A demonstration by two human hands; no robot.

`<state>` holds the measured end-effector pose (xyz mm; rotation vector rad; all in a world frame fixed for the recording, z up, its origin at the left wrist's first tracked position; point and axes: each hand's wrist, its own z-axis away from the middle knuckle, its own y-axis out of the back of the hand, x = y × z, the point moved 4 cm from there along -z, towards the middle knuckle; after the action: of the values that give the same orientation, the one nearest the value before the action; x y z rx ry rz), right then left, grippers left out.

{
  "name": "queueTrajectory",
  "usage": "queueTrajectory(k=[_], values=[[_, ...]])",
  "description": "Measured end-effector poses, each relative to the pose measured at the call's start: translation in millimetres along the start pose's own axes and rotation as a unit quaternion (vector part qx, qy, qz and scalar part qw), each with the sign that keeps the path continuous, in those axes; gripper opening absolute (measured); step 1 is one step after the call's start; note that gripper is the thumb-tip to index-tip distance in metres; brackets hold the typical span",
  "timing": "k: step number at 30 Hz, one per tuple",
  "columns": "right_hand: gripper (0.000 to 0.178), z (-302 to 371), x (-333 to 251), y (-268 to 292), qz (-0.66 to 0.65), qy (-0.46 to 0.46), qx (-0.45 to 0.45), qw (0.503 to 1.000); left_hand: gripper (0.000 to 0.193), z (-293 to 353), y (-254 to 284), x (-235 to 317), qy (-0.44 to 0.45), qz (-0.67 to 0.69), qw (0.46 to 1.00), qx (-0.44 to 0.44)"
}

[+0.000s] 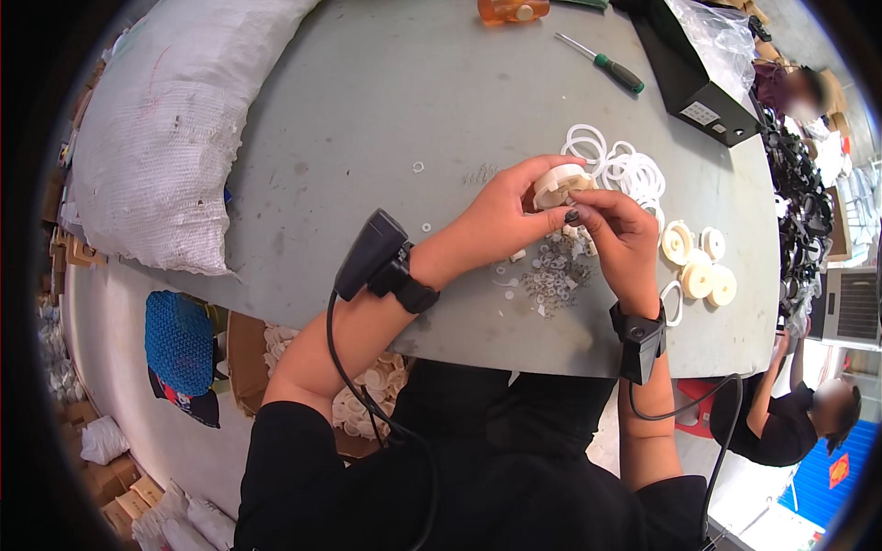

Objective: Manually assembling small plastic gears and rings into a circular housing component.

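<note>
My left hand (501, 209) is closed round a round cream plastic housing (558, 186), tilted so that its hollow side faces my right hand. The fingertips of my right hand (620, 234) pinch together at the housing's inside; whatever small part they may hold is hidden. Beneath both hands lies a heap of small clear and whitish parts (554, 280) on the grey table (367, 138). Beyond the housing are several white rings (634, 174), loosely piled. To the right of my right hand sit several cream round plastic pieces (698, 280).
A large white woven sack (175, 129) covers the table's left side. A green-handled screwdriver (617, 72), an orange translucent object (513, 10) and a black box (703, 83) lie at the far side. Below the table's edge is a carton of cream parts (372, 395). Another person (781, 418) is at right.
</note>
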<state>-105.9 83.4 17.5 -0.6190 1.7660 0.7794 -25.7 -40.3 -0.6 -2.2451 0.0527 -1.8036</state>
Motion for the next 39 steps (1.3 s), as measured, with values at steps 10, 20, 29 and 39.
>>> queueTrajectory(k=[10, 20, 29, 39], values=[[0.013, 5, -2, -9, 0.059, 0.015, 0.092, 0.994, 0.049, 5, -5, 1, -0.019, 0.001, 0.999, 0.031], [0.013, 7, 2, -10, 0.026, -0.011, 0.109, 0.994, 0.046, 7, -10, -3, -0.023, 0.048, 0.998, 0.04], [0.013, -1, 1, -9, -0.029, -0.026, 0.06, 0.997, 0.045, 6, -11, -1, -0.003, -0.016, 0.998, 0.062], [0.014, 2, -5, -10, -0.103, -0.016, 0.038, 0.994, 0.051, 7, -6, 1, -0.02, 0.058, 0.995, 0.072]])
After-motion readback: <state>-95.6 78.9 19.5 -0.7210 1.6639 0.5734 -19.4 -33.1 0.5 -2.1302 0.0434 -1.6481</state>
